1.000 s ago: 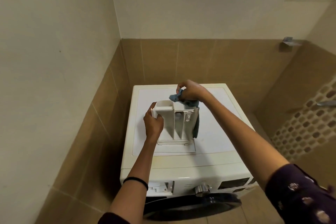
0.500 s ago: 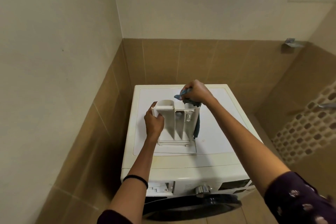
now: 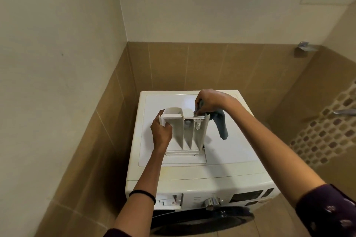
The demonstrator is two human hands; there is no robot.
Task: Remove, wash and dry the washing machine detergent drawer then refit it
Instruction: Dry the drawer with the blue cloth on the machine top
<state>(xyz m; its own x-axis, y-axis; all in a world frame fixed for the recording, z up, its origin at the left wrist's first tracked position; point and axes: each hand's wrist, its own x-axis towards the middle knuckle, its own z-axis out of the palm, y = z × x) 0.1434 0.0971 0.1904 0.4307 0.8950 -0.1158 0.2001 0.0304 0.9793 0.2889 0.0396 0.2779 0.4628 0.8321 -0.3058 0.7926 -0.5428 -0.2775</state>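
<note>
Gripping drawer point(image 3: 178, 136) w/ L hand point(image 3: 161, 133); fingers of R hand point(image 3: 211, 101) pinch cloth point(image 3: 222, 126).

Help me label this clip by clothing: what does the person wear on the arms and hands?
No gloves on the left hand or right hand. A thin black band circles the left wrist. A dark purple sleeve with small pale motifs ends near the right elbow.
</note>
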